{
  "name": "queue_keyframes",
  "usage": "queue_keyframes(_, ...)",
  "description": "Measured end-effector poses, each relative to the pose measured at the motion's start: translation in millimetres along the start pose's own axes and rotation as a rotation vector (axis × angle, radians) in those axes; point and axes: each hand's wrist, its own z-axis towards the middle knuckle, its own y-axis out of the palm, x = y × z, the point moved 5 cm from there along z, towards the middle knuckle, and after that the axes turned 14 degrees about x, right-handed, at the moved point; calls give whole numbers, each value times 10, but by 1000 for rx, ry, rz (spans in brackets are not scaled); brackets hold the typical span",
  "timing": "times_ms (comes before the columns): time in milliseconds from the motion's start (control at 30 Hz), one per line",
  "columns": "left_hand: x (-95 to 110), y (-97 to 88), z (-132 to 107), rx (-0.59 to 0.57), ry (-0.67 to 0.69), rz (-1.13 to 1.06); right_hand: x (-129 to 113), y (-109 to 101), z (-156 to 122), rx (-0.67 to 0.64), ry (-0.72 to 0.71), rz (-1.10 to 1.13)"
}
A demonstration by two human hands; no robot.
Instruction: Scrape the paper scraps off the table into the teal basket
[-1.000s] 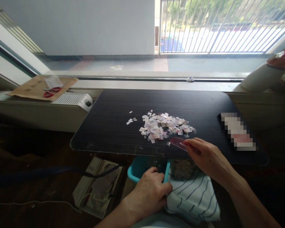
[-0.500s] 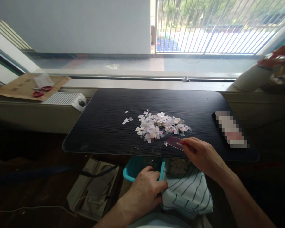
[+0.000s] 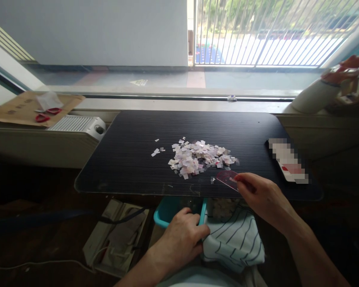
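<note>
1. Right hand [image 3: 259,195], right of centre, pinches a translucent pink, curved plastic sheet [image 3: 226,178] just beside the pile of small whitish squares [image 3: 194,157] mid-frame.
2. Left hand [image 3: 184,229], lower centre, is closed on the rim of a teal plastic basin [image 3: 160,219].
3. Keeping the sheet's edge low and level should, I judge, catch thin pieces best.
4. The dark wood-grain tabletop's [image 3: 122,167] near edge partly hides the basin; a pale, dark-striped cloth [image 3: 233,247] adjoins it.
5. A pixelated dark slab [image 3: 287,161] lies right, clear of the sheet.

The right hand [image 3: 261,195] held a pink translucent sheet [image 3: 226,179] beside the paper scraps [image 3: 194,156] on a dark table [image 3: 128,133] — the left hand [image 3: 184,231] gripped a turquoise bin [image 3: 159,220].
</note>
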Motion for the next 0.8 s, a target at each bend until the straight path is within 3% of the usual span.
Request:
queue_keyframes(567, 5, 13, -10, 14, -5, -3, 116, 23, -44, -41, 142, 19)
queue_keyframes(800, 21, -3, 0, 30, 12, -5, 103, 35, -16, -35, 126, 47)
